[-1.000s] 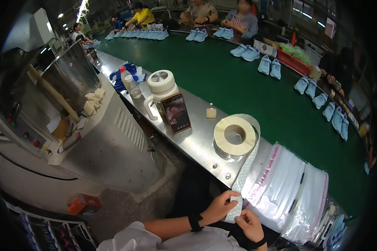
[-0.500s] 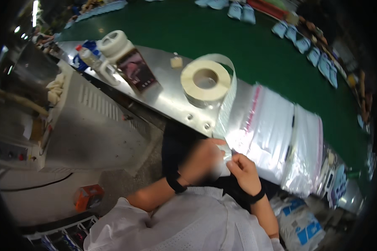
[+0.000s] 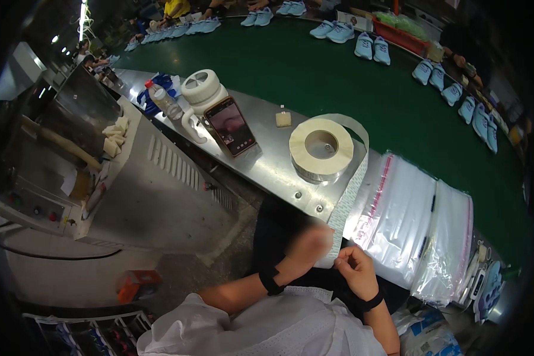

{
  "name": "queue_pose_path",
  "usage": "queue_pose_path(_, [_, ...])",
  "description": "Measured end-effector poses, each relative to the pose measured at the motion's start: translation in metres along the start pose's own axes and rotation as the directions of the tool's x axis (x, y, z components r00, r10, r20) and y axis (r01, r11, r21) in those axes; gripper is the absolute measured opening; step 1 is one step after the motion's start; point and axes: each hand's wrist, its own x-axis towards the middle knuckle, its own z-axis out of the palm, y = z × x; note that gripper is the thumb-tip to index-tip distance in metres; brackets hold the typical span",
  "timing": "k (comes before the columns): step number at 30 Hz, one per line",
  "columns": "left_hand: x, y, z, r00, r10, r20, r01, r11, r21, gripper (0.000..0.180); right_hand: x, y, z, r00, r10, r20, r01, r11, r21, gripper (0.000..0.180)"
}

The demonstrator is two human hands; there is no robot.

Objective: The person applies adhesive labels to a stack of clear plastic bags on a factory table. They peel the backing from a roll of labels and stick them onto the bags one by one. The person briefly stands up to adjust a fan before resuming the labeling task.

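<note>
A strip of labels [image 3: 351, 193] runs from a big cream roll [image 3: 303, 148] over the metal table's edge down to my hands. My left hand [image 3: 310, 244], partly blurred, is closed on the strip's lower end, which curls beside its palm. Just right of the strip, my right hand [image 3: 358, 274] has thumb and forefinger pinched together at its edge. Whatever sits between those fingertips is too small to make out. Stacked clear plastic bags [image 3: 397, 219] with pink edges lie on the table beyond my right hand.
On the metal table [image 3: 267, 151] are a phone [image 3: 231, 126] leaning on a white jug [image 3: 203, 89], a bottle [image 3: 167, 104] and a foam block [image 3: 283, 120]. A grey machine [image 3: 166, 196] stands left. Behind, light-blue shoes [image 3: 372, 48] line a green surface [image 3: 267, 65].
The view has shifted, so the table and roll appear lower and further right. My hands have drawn slightly apart, and more of the strip shows between them.
</note>
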Motion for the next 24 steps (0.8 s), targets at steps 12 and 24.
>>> queue_pose_path(12, [-0.018,0.025,0.012,0.959,0.270,0.088,-0.269,0.762,0.589,0.021,0.007,0.008,0.010,0.986,-0.136,-0.100,0.139,0.990,0.032,0.004])
queue_pose_path(24, [-0.014,0.034,0.006,0.975,0.159,0.154,-0.218,0.821,0.528,0.022,0.003,-0.004,0.014,0.983,-0.116,-0.139,0.132,0.985,0.112,0.005])
